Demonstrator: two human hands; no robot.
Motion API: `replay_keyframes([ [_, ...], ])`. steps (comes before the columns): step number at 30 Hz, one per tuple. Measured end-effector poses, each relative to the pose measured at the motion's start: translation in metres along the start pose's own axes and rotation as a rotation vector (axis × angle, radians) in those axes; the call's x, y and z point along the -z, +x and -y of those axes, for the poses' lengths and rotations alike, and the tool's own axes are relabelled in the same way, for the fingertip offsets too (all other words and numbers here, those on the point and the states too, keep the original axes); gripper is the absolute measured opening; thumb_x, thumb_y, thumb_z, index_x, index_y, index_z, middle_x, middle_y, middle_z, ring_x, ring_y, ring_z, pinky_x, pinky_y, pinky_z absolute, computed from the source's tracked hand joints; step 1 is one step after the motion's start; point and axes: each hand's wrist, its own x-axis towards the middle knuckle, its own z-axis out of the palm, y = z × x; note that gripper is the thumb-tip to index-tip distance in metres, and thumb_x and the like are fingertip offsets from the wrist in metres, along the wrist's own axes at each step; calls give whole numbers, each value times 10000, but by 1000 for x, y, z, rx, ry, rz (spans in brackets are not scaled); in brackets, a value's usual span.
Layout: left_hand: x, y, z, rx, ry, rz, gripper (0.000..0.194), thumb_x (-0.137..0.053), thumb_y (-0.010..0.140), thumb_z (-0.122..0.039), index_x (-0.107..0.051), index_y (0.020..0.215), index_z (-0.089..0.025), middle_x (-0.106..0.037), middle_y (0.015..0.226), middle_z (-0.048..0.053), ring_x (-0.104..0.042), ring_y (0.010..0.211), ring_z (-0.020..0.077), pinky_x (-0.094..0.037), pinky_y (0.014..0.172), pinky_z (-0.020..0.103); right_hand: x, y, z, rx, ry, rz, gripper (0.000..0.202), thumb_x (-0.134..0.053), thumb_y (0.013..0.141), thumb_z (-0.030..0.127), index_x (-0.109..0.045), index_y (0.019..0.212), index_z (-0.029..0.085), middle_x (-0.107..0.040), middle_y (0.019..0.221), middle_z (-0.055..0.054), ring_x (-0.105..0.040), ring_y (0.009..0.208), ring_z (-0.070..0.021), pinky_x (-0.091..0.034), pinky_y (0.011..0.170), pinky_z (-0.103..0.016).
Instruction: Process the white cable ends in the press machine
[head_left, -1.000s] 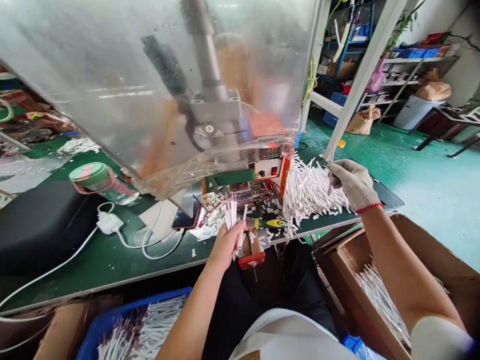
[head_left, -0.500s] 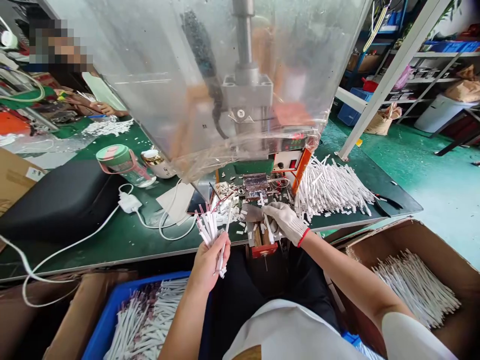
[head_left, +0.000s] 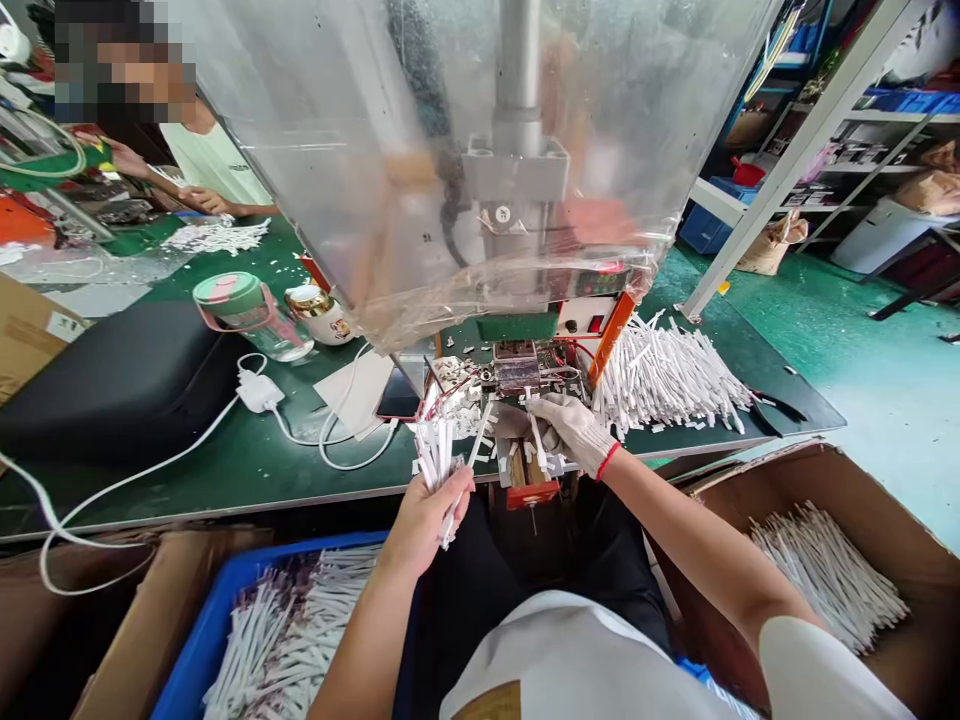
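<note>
My bare left hand is closed around a bundle of white strips, some with reddish ends; one strip sticks out to the right of the bundle. My right hand, in a white glove with a red cuff edge, pinches a single white strip in front of the machine's small metal fixture. A red-fronted block sits at the table edge below it. The machine's clear plastic cover hangs above both hands.
White strips are piled right of the machine, beside black-handled pliers. A blue bin and a cardboard box hold more strips. A phone, cables, a bottle and a black cushion lie left. Another person sits back left.
The view has shifted slightly. My left hand and its bundle are a little further right, with one strip now tilted toward the fixture. My right hand stays near the fixture with its strip.
</note>
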Motion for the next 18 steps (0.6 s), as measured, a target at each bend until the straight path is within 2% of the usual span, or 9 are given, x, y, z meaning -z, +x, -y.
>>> replay_keyframes([
  [3,-1,3,-6,-14,134,56,475,-731,780,-617,-601,664,-175,-469,425,-60,-367,381,68,-265,387,188,3,-21,20,146,-174,-43,412,-658,845,589,-501,795,210,-563,563,49,-436,369,-72,-320,335,-197],
  [6,-7,9,-13,-26,299,151,466,-698,808,-617,-622,689,-173,-482,450,-54,-401,399,82,-300,410,206,0,-46,33,248,-277,68,408,-643,864,591,-542,818,198,-582,615,34,-476,444,-77,-359,397,-189],
  [8,-13,13,-18,-39,392,229,469,-670,835,-611,-616,675,-173,-481,460,-49,-406,408,85,-302,423,216,-6,-60,34,272,-286,104,393,-650,869,559,-550,782,190,-571,607,32,-481,468,-75,-354,416,-182],
  [10,-21,15,-23,-55,440,299,487,-640,868,-600,-570,626,-184,-451,439,-50,-388,404,82,-288,432,224,-9,-68,30,286,-255,66,403,-647,873,545,-530,728,187,-542,576,37,-462,454,-69,-336,408,-177],
  [12,-26,13,-27,-52,418,359,475,-626,891,-582,-531,630,-197,-397,411,-71,-347,383,75,-258,430,228,-3,-69,30,298,-195,5,418,-646,869,554,-519,711,189,-537,569,36,-448,435,-68,-332,394,-179],
  [13,-26,11,-29,-42,385,378,458,-631,894,-572,-522,646,-202,-366,404,-86,-318,370,68,-235,424,227,7,-67,33,311,-153,-52,420,-646,863,566,-519,720,192,-541,576,35,-442,429,-69,-336,388,-181],
  [15,-23,6,-31,-4,297,367,425,-650,890,-556,-522,686,-206,-313,404,-111,-264,352,57,-192,412,222,45,-63,44,357,-57,-269,412,-637,860,578,-518,753,199,-553,608,26,-434,435,-73,-349,386,-187],
  [17,-16,2,-29,30,217,281,385,-668,880,-543,-544,741,-206,-343,422,-110,-271,354,60,-184,403,216,100,-57,58,399,-8,-562,372,-587,888,560,-525,813,201,-586,677,3,-451,463,-82,-382,409,-196],
  [18,-12,3,-27,38,183,228,351,-681,870,-533,-570,806,-207,-399,446,-99,-313,364,70,-204,403,213,130,-54,64,399,-74,-657,335,-539,920,525,-546,862,195,-627,747,-24,-494,500,-91,-416,446,-205],
])
